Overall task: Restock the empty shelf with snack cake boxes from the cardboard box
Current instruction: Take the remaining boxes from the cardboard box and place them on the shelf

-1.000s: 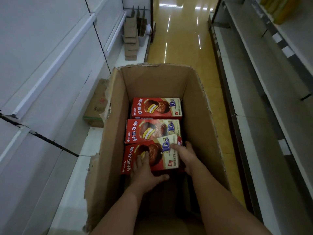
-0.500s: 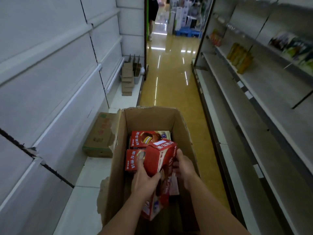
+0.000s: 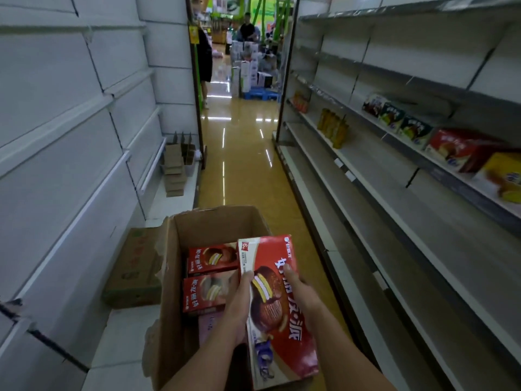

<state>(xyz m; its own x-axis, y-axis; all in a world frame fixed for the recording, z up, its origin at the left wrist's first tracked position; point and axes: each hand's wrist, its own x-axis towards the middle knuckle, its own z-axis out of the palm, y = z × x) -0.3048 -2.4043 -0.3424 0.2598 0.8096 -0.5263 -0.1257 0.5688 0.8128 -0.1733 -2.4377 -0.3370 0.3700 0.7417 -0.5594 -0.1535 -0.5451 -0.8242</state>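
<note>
Lifting one red snack cake box [image 3: 277, 306] clear of the open cardboard box [image 3: 169, 283], held between both hands above its right side.

Left of the hands, two more snack cake boxes [image 3: 210, 275] lie flat inside the carton. The left hand [image 3: 239, 303] grips the held box's left long edge, fingers curled over onto the printed face; the right hand [image 3: 303, 296] clamps the opposite edge, thumb across the front. Thin printed card like this looks light and fairly stiff but likely dents under a hard squeeze, and its glossy face may slip, so holding by the long edges near the middle seems soundest. Right of the hands, the bare lower shelf [image 3: 423, 249] stands close by.
</note>
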